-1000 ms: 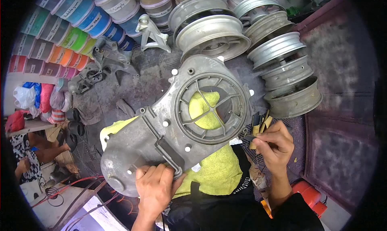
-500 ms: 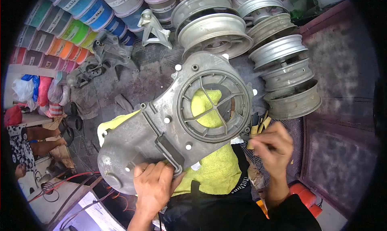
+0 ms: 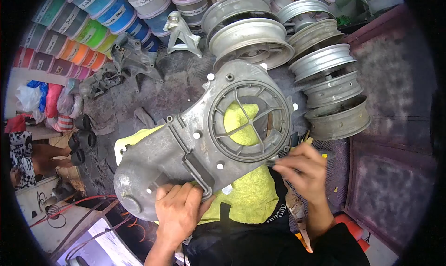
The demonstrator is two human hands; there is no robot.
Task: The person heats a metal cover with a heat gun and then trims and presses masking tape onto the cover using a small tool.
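A grey metal engine cover (image 3: 181, 143) with a spoked round opening lies tilted over a yellow-green towel (image 3: 253, 196) on my lap. White plugs (image 3: 220, 166) sit in several of its holes. My left hand (image 3: 179, 210) is closed round the cover's near edge, fingers over the top beside a raised rectangular channel. My right hand (image 3: 304, 171) is beside the cover's lower right edge, below the round opening, with its fingers pinched together. Motion blurs the fingertips, and whatever is between them cannot be made out.
Metal wheel rims (image 3: 330, 61) are stacked at the back and right. Labelled tubs (image 3: 102, 15) fill the back left, with metal castings (image 3: 132, 61) before them. Cables (image 3: 60, 212) run at lower left. Another person's legs (image 3: 49, 159) show at far left.
My right hand has moved left and slightly down, closer to the cover's edge. My left hand keeps its grip. The whole view has shifted slightly.
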